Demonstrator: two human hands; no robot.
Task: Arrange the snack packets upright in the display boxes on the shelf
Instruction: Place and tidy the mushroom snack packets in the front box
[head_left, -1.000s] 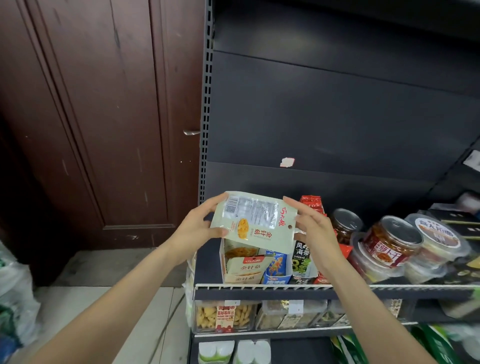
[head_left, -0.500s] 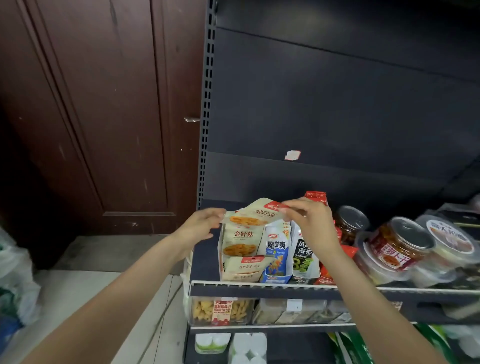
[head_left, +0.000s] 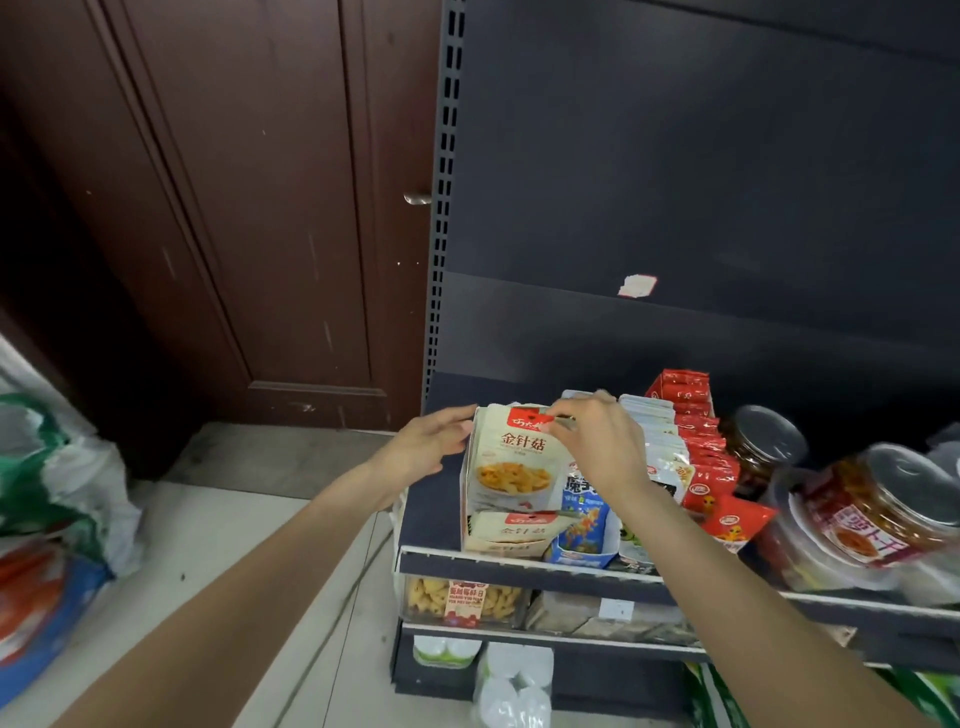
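Here the right hand (head_left: 597, 447) pinches the upright packet (head_left: 514, 462), hiding its corner; left hand (head_left: 434, 441) rests flat.

cream snack packet (head_left: 519, 462) reading 金针菇, blue packet (head_left: 584, 519) with a partly hidden 魔

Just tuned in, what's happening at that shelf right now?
A person is stocking the shelf. The right hand pinches the top edge of a cream snack packet standing upright at the front of the left display box. The left hand rests with straight fingers against the packet's left side, steadying it. Blue and red packets fill the boxes alongside; jars stand further right.
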